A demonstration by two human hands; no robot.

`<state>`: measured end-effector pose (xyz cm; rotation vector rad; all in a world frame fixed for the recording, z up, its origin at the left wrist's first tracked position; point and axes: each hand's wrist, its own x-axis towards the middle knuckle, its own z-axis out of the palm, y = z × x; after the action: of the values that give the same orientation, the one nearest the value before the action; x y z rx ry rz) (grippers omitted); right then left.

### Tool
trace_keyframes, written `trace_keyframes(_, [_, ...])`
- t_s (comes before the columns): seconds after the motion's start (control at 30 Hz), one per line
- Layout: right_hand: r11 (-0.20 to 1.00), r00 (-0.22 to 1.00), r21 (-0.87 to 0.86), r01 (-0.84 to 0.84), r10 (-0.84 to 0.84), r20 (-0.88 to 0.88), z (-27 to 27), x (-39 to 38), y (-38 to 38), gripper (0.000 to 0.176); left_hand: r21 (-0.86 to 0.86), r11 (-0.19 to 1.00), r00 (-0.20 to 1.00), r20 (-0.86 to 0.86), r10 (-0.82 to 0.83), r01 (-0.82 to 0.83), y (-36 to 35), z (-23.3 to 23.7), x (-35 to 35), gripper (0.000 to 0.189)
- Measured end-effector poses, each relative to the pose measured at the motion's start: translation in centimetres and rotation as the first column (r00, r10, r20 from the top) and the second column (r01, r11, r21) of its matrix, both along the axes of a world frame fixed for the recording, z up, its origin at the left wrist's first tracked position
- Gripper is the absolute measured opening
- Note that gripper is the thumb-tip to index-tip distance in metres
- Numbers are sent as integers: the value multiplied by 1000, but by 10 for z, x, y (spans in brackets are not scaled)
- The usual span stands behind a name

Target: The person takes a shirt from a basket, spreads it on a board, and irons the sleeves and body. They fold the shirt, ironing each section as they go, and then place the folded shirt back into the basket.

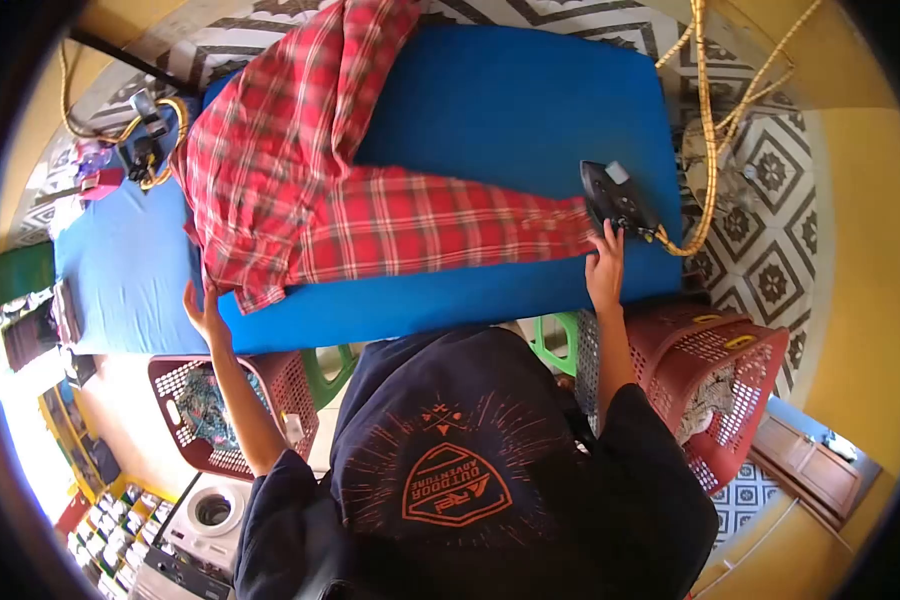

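Note:
A red plaid shirt lies over a blue padded board, one sleeve stretched flat toward the right. My left hand is at the shirt's lower left edge, its fingers apart and the tips right at the cloth. At the sleeve's cuff is my right hand, fingers stretched out, with the tips close under a black iron. The iron rests by the cuff, and its yellow patterned cord runs off to the upper right.
Red plastic baskets holding cloth stand below the board, one at left and others at right. Green stools show under the board. A light blue cloth surface adjoins at left, with a pink object on it.

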<state>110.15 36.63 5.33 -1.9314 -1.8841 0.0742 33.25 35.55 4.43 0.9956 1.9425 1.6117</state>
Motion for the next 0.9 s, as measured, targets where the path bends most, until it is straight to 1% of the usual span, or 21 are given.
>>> trace_keyframes(0.03, [999,998,34,8,-10,68,-1,2,5,36,-19,999,971,234,51,-47,-7,-34,-19,56])
trace_keyframes(0.07, [990,989,131,45,-63,137,17,6,24,37,-54,994,887,450,107,-93,-10,-51,-30,64])
trace_keyframes(0.1, [972,973,226,71,-117,198,35,10,49,41,-62,994,885,453,108,-90,-11,-55,-34,64])
trace_keyframes(0.17, [985,978,103,140,-153,138,28,40,90,56,-121,990,844,520,127,-74,-10,-52,-45,71])
trace_keyframes(0.23, [935,975,-286,212,-180,133,16,67,121,70,-117,985,879,447,164,-124,-13,-72,-64,68])
trace_keyframes(0.27, [975,985,-199,100,-68,161,3,82,129,74,-136,984,878,450,165,-115,-12,-75,-69,66])
trace_keyframes(0.3, [837,982,-514,191,-156,110,27,73,139,80,-158,981,876,449,174,-113,-18,-81,-82,64])
trace_keyframes(0.33, [870,988,-470,152,-119,99,22,73,141,80,-30,1000,905,425,13,-1,-30,-103,-104,53])
trace_keyframes(0.37, [899,993,-424,114,-84,89,15,85,144,80,-69,990,981,161,-111,123,-33,-109,-107,45])
trace_keyframes(0.4, [894,997,-442,74,-77,10,6,96,147,77,-273,945,963,243,-114,181,-22,-76,-86,34])
trace_keyframes(0.43, [888,995,-459,35,-72,-64,-1,106,151,75,-102,986,881,469,-67,130,-18,-57,-61,30])
trace_keyframes(0.47, [865,996,-502,11,-52,-67,-5,111,158,70,-92,969,891,421,-170,229,-24,-88,-97,35])
trace_keyframes(0.5, [795,994,-606,17,-77,-73,15,98,163,69,106,968,513,832,-212,227,-25,-92,-108,47])
trace_keyframes(0.57, [878,998,-477,45,-20,57,47,56,157,63,-139,982,419,905,74,127,-7,-46,-55,48])
trace_keyframes(0.6, [876,999,-481,-27,35,9,63,33,157,58,-134,985,423,903,75,112,3,-34,-38,48])
trace_keyframes(0.63, [836,994,-539,-101,113,-11,82,2,156,54,-181,976,466,879,104,123,6,-25,-27,45])
trace_keyframes(0.7, [771,930,-551,-319,366,-25,100,-58,146,53,-229,964,513,848,131,134,11,-23,-29,41])
trace_keyframes(0.77, [680,856,-590,-436,515,-39,82,-120,133,51,-140,981,516,855,50,137,12,-41,-41,33])
trace_keyframes(0.8, [627,817,-608,-487,573,-65,70,-153,125,50,-109,994,544,835,81,19,13,-45,-43,33])
trace_keyframes(0.83, [571,775,-624,-533,626,-88,55,-183,116,49,35,999,614,788,-42,23,13,-44,-41,29])
trace_keyframes(0.9, [438,629,-585,-683,760,-164,16,-230,101,44,63,996,738,675,0,-58,4,-63,-64,25])
